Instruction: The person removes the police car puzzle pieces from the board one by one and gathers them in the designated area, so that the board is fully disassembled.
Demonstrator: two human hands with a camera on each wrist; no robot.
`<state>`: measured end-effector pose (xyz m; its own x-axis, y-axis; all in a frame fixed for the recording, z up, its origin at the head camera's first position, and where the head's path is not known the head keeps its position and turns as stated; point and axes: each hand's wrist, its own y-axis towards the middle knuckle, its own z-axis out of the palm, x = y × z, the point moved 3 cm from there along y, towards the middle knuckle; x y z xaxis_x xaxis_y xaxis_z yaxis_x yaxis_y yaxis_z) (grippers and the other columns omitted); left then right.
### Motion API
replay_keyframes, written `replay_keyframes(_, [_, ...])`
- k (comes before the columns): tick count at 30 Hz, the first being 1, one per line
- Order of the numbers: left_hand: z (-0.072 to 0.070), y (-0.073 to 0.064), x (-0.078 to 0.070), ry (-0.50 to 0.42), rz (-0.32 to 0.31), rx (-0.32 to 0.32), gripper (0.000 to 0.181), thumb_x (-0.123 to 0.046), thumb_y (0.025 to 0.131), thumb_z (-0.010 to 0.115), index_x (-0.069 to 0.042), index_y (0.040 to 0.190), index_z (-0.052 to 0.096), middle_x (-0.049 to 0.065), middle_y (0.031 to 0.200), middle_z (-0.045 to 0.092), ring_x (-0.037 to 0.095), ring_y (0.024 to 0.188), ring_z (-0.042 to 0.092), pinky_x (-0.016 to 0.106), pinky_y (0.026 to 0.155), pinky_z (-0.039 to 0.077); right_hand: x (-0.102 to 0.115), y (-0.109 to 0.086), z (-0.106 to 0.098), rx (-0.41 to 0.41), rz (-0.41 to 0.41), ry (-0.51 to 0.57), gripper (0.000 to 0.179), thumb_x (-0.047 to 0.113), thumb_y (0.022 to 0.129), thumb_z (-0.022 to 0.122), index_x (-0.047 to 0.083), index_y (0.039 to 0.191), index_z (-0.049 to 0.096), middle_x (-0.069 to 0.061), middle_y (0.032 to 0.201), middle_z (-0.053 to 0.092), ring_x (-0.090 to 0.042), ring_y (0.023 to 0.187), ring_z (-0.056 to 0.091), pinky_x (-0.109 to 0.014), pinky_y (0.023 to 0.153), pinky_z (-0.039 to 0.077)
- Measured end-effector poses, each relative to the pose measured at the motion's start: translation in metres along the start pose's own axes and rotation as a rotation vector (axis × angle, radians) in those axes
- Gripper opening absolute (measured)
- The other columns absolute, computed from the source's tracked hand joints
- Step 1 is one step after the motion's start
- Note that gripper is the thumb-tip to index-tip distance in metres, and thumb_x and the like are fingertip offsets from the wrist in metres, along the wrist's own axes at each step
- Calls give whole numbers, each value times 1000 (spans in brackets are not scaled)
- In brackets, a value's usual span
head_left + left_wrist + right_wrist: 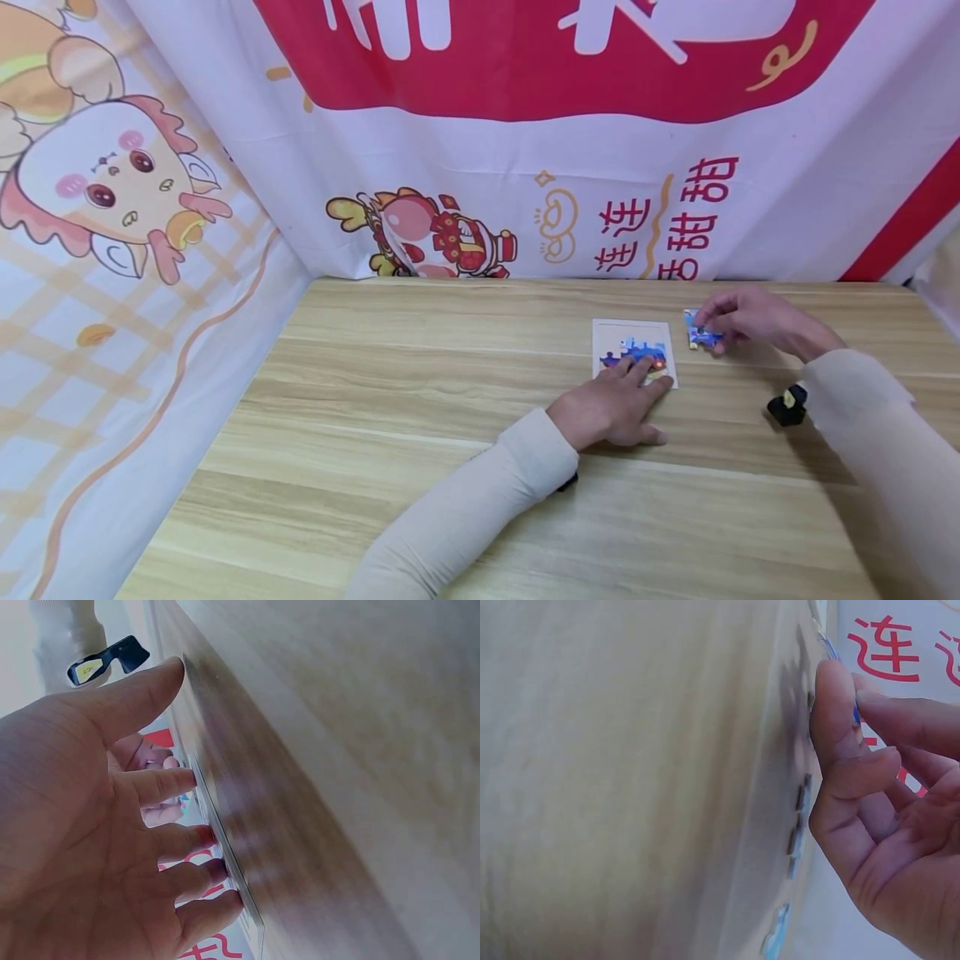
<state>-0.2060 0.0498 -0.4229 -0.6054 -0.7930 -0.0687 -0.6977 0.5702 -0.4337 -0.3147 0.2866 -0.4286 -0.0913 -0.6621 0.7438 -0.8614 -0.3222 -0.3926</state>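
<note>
My left hand [609, 408] lies palm down with its fingers spread, fingertips resting on a small white-framed jigsaw board [631, 323]. Part of a blue picture [647, 353] shows in the board, its lower edge covered by the fingers. In the left wrist view the fingertips [196, 778] touch the thin board from above. Right of the board, my right hand [753, 323] pinches a blue jigsaw piece [697, 337] between thumb and fingers. The right wrist view shows only a blue sliver [856, 712] of it. Several other pieces [798, 832] lie on the table beneath this hand.
The wood-grain table [360, 375] meets a printed cloth backdrop [465, 150] at its far edge. Another printed cloth [150, 333] hangs along the left side. A black wrist device [787, 406] sits by the right cuff.
</note>
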Motion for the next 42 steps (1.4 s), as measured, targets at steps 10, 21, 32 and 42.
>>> replay_keyframes(10, [0,0,0,5,2,-1,81,-67,101,52,-39,168,18,-6,178,8,18,165,11,30,132,20,-6,4,3,-18,13,-16,26,6,106,56,-9,124,68,-4,95,73,-19,74,70,-27,59,47])
replay_keyframes(21, [1,1,-1,13,-8,8,81,-68,100,52,-40,168,17,-7,178,7,16,165,10,30,132,19,-6,3,7,-50,17,-66,25,6,106,55,-7,122,70,-9,99,73,-21,74,70,-28,56,47])
replay_keyframes(32, [0,1,0,2,-7,19,81,-67,101,51,-40,168,15,-8,178,5,16,165,8,28,132,17,-6,3,8,-62,33,-76,23,4,105,55,-5,120,70,-11,102,71,-22,75,70,-29,59,48])
replay_keyframes(42, [0,1,-1,8,-13,22,81,-68,101,50,-41,168,15,-9,178,4,15,165,8,27,132,15,-4,3,8,-48,35,-92,17,2,102,56,-5,113,67,-10,98,68,-22,76,68,-32,66,52])
